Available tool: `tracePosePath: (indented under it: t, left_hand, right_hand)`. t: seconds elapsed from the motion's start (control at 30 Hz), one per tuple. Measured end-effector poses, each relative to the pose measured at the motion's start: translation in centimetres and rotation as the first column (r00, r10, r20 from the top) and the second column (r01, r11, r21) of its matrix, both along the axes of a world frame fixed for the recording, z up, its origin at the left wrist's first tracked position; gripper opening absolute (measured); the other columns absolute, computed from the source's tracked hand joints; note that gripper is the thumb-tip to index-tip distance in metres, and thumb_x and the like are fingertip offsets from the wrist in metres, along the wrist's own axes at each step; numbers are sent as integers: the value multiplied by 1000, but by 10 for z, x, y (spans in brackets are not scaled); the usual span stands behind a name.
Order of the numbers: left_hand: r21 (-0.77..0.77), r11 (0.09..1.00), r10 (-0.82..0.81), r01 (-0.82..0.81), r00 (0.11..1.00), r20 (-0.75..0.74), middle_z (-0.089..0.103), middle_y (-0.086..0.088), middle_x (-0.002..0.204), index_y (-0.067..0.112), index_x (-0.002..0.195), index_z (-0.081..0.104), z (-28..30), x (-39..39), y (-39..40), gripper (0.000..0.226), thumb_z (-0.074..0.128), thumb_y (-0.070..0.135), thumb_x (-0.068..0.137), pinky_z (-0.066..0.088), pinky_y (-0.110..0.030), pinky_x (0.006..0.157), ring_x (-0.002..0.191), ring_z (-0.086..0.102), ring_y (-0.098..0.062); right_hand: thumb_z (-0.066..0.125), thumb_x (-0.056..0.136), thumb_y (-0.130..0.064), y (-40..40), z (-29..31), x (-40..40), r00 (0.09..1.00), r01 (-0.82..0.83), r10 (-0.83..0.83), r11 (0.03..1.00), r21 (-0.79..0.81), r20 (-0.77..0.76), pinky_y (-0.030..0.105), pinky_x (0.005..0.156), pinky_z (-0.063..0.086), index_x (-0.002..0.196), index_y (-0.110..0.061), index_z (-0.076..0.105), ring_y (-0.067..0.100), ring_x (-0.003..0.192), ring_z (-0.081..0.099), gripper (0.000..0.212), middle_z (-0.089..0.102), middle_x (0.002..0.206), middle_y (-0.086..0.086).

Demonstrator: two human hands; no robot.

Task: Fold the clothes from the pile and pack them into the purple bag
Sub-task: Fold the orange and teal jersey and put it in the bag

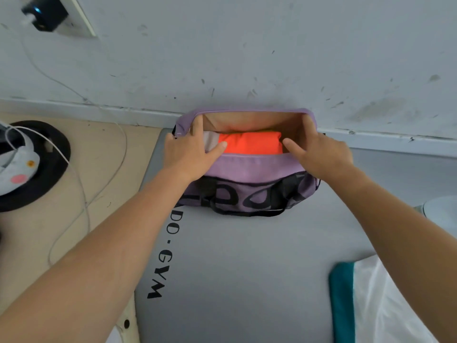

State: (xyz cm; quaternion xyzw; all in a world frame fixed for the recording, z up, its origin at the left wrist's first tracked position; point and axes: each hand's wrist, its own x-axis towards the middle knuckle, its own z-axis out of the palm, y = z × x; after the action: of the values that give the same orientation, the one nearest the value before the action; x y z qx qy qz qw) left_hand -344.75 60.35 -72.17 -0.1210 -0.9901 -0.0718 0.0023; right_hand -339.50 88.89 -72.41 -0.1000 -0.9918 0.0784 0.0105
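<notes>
Both hands, left hand (pixel 190 149) and right hand (pixel 321 151), spread the purple bag (pixel 247 167) open.

Grey gym mat (pixel 247 268) on floor; white cable (pixel 81 194) left; black plug (pixel 45 13) on wall.

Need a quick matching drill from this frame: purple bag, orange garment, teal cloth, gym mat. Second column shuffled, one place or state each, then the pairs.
Things:
1. purple bag
2. orange garment
3. teal cloth
4. gym mat

Places or states:
A. lies flat on the floor, grey, with black lettering
B. folded, inside the open bag
C. at the lower right, on the mat
D. against the wall, its mouth held wide by the left hand and the right hand

Pairs: 1-D, 2-B, 3-C, 4-A
</notes>
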Motion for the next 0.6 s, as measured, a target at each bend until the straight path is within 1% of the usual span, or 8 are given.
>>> tracePosePath:
  t: [0.1, 0.17, 0.23, 0.3, 0.37, 0.47, 0.53, 0.6]
  left_hand:
    - [-16, 999, -29, 29, 1000, 2, 50, -11, 141, 21, 153, 15, -8, 19, 15, 82, 33, 71, 90, 30, -50, 101, 125, 50, -32]
    - [23, 997, -75, 77, 994, -73, 49, -11, 141, 16, 149, 32, -10, 42, 35, 75, 42, 63, 91, 31, -49, 102, 130, 43, -31]
    - [175, 960, -184, 217, 965, -190, 58, -14, 126, 10, 131, 55, -11, 73, 65, 56, 51, 49, 90, 37, -46, 93, 118, 51, -34]
    - [355, 878, -277, 322, 945, -174, 66, -10, 97, 11, 107, 66, -15, 113, 102, 36, 53, 39, 89, 43, -42, 77, 92, 60, -34]
    - [476, 850, -320, 225, 939, 129, 69, -4, 83, 18, 94, 67, -23, 156, 137, 24, 51, 37, 90, 46, -38, 67, 82, 64, -31]
    - [430, 899, -343, 84, 747, 570, 71, 0, 94, 22, 96, 68, -56, 212, 182, 24, 52, 39, 92, 44, -29, 69, 92, 64, -26]
    - [410, 912, -332, 1, 589, 737, 69, 1, 103, 22, 103, 67, -79, 243, 201, 27, 53, 42, 92, 44, -28, 74, 98, 63, -23]
    - [375, 919, -279, -120, 474, 835, 63, -2, 121, 21, 124, 58, -101, 267, 214, 41, 55, 45, 92, 44, -28, 82, 102, 60, -20]
  right_hand:
    - [46, 93, -53, -1, 2, 21, 998, -63, 65, 943, -328, -7, 38, 77, 43, 151, -38, 15, 32, 104, 59, 67, 54, 128, 7]
    - [52, 94, -43, 1, -2, 50, 991, -94, 44, 899, -429, -126, 35, 78, 46, 148, -35, 28, 23, 102, 57, 60, 45, 131, 1]
    - [57, 94, -36, 10, -13, 89, 983, -38, -52, 876, -480, -174, 25, 74, 44, 142, -30, 39, 14, 95, 55, 51, 44, 125, -3]
    - [59, 93, -31, 27, -30, 137, 979, 126, -188, 857, -500, -76, 21, 76, 41, 135, -24, 48, 15, 94, 57, 43, 45, 123, -2]
    - [61, 92, -24, 49, -47, 190, 930, 349, -361, 808, -475, 69, 27, 84, 41, 129, -16, 54, 24, 104, 57, 39, 46, 127, 6]
    - [65, 88, -28, 83, -65, 265, 751, 661, -618, 709, -247, 234, 43, 100, 38, 135, -10, 48, 36, 123, 46, 53, 45, 136, 17]
    - [67, 84, -45, 97, -71, 300, 591, 797, -737, 595, -98, 328, 50, 102, 39, 140, -10, 38, 41, 125, 44, 72, 45, 136, 21]
    - [68, 79, -58, 104, -78, 321, 464, 875, -773, 477, -85, 433, 49, 98, 41, 140, -5, 35, 41, 121, 48, 87, 48, 132, 22]
